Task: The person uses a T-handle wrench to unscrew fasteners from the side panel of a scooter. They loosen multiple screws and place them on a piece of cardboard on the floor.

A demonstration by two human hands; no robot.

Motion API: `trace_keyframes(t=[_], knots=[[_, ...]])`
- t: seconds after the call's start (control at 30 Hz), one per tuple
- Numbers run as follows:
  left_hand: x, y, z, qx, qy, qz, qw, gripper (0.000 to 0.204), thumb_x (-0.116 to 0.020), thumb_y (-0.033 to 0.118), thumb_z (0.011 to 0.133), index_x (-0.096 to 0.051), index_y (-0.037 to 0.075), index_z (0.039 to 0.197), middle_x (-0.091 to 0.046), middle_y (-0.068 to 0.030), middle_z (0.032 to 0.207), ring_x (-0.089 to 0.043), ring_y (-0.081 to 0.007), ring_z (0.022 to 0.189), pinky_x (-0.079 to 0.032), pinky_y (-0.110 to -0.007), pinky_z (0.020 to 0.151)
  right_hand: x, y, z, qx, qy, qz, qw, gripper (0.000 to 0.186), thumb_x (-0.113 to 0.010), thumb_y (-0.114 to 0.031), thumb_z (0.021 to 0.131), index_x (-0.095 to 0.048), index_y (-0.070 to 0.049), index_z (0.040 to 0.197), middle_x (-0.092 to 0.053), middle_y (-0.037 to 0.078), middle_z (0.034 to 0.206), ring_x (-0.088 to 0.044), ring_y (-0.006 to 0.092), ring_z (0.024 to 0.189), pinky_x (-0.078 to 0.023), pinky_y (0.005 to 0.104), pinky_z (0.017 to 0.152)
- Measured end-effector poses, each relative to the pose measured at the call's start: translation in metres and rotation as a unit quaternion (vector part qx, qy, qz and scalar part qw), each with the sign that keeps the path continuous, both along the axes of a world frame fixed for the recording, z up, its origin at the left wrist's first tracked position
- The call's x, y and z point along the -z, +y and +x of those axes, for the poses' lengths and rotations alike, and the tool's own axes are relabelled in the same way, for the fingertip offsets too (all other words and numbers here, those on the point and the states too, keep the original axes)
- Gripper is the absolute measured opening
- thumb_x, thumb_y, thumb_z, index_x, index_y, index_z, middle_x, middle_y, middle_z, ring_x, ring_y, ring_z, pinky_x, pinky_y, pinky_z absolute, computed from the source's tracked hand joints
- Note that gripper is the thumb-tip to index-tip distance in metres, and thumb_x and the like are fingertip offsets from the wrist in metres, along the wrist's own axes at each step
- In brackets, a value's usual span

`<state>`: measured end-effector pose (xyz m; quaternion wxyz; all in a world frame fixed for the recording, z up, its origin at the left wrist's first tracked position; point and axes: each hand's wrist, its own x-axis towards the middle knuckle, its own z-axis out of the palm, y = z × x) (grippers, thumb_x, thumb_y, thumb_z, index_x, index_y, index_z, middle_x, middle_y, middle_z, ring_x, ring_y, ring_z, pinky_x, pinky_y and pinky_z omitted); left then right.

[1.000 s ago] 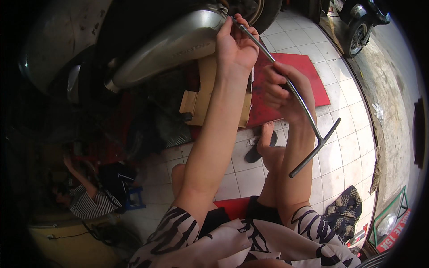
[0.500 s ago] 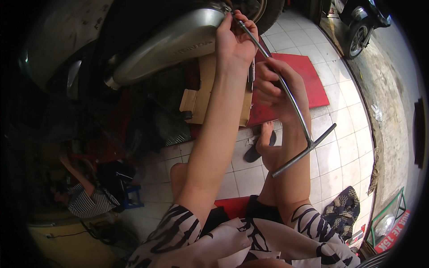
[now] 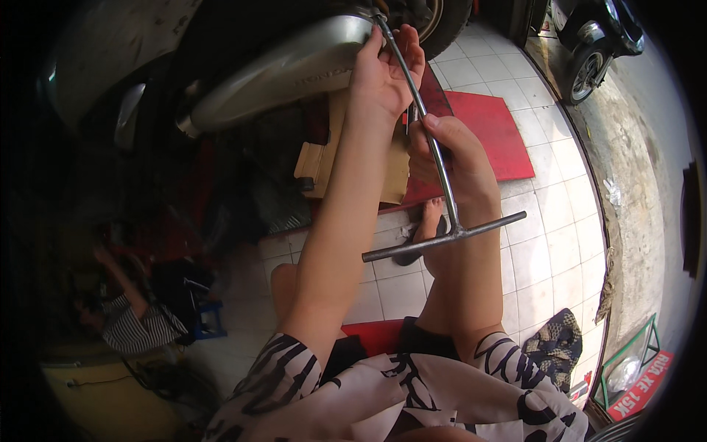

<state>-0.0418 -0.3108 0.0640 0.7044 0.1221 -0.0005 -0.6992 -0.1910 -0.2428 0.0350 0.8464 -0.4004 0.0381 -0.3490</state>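
A long metal T-handle wrench (image 3: pixel 443 177) runs from a fitting (image 3: pixel 377 18) beside the wheel (image 3: pixel 449 22) down to its crossbar over my forearms. My left hand (image 3: pixel 384 74) is up at the tip, palm turned upward, fingers loosely curled round the shaft. My right hand (image 3: pixel 456 151) grips the shaft lower down, thumb laid along it. Just left of my left hand is a silver exhaust muffler (image 3: pixel 272 77) under a dark vehicle body; whether the wrench's tip is seated on the fitting is too small to tell.
Cardboard (image 3: pixel 313 162) lies on a red mat (image 3: pixel 501 140) over white tiles. Another person (image 3: pixel 147 320) sits by a blue stool (image 3: pixel 210 320) at lower left. A scooter (image 3: pixel 589 59) stands upper right beyond the door track. A patterned cloth (image 3: pixel 552 346) and red sign (image 3: pixel 641 387) are lower right.
The wrench's crossbar has swung left and turned nearer horizontal. My right hand has moved left and slightly down with the shaft. My left hand stays near the tip, its fingers slightly looser.
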Motion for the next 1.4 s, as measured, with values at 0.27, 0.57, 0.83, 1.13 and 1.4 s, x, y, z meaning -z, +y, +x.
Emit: trace_keyframes(t=[0.27,0.57,0.83,1.13,1.4], knots=[[0.061,0.207,-0.025,-0.067,-0.464,0.012,0.883,0.025,-0.050,0.021,0.098,-0.053,0.001,0.113,-0.061,-0.0080,0.101,-0.060,-0.0168,0.088,-0.046,-0.029,0.078,-0.010,0.007,0.012,-0.005,-0.035,-0.005,0.999,0.041,-0.045,-0.032,0.098,-0.053,-0.003,0.070,-0.030,-0.006,0.052,-0.027,0.0055,0.047,-0.022,0.0235,0.047],[-0.003,0.246,-0.060,-0.283,-0.574,-0.023,0.768,0.021,-0.055,0.012,0.097,-0.049,-0.001,0.113,-0.058,-0.0052,0.085,-0.054,-0.0073,0.066,-0.042,-0.019,0.056,-0.005,0.016,0.039,-0.043,-0.059,0.029,0.997,0.036,-0.043,-0.032,0.100,-0.053,-0.006,0.078,-0.028,-0.008,0.055,-0.022,0.0036,0.046,-0.018,0.0219,0.044],[-0.023,0.233,-0.063,-0.341,-0.768,-0.063,0.538,0.010,-0.063,0.005,0.090,-0.066,0.000,0.098,-0.056,-0.0027,0.074,-0.050,-0.0075,0.056,-0.039,-0.021,0.049,-0.005,0.012,0.038,-0.075,-0.092,0.046,0.992,0.036,-0.042,-0.034,0.100,-0.053,-0.006,0.080,-0.027,-0.009,0.054,-0.021,0.0031,0.047,-0.019,0.0213,0.044],[-0.032,0.217,-0.087,-0.337,-0.886,-0.134,0.288,0.043,-0.068,-0.008,0.067,-0.074,0.012,0.105,-0.038,-0.0024,0.063,-0.044,-0.0145,0.051,-0.034,-0.029,0.045,-0.026,0.017,0.012,0.017,0.143,-0.026,0.989,0.041,-0.052,-0.039,0.096,-0.056,-0.006,0.071,-0.039,-0.006,0.054,-0.028,0.0035,0.047,-0.020,0.0209,0.044],[-0.021,0.241,-0.114,-0.165,-0.956,-0.057,0.235,0.050,-0.064,0.007,0.074,-0.063,0.016,0.123,-0.045,0.0000,0.057,-0.050,-0.0204,0.050,-0.045,-0.042,0.074,-0.013,0.009,0.023,-0.043,0.053,-0.039,0.997,0.039,-0.050,-0.036,0.096,-0.049,-0.009,0.068,-0.029,-0.008,0.055,-0.022,0.0045,0.047,-0.017,0.0240,0.045]])
